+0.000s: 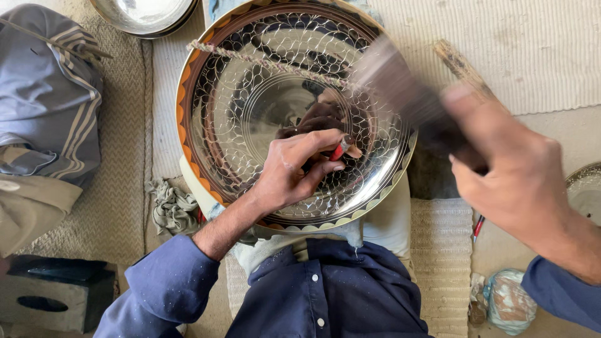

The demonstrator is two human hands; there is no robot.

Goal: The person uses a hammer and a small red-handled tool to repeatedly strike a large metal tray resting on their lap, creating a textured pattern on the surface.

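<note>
The left hand (294,172) pinches a red-tipped tool (339,150) against the engraved metal tray (250,119), while the right hand (513,181) grips a hammer (407,97) blurred past recognition.

You're sitting low over a floor laid with woven mats (119,206), pale beige and ribbed, with a lighter cloth (513,50) spread top right. To your left lies a bundle of grey striped fabric (50,94), and below it a dark block with a slot (53,294). A crumpled grey-green rag (170,208) sits on the mat near the middle. At the top edge you see part of a shiny metal bowl (145,14). Bottom right holds a tied plastic bag (508,302) on bare dusty floor (582,134). Soft, even daylight, no hard shadows
</note>
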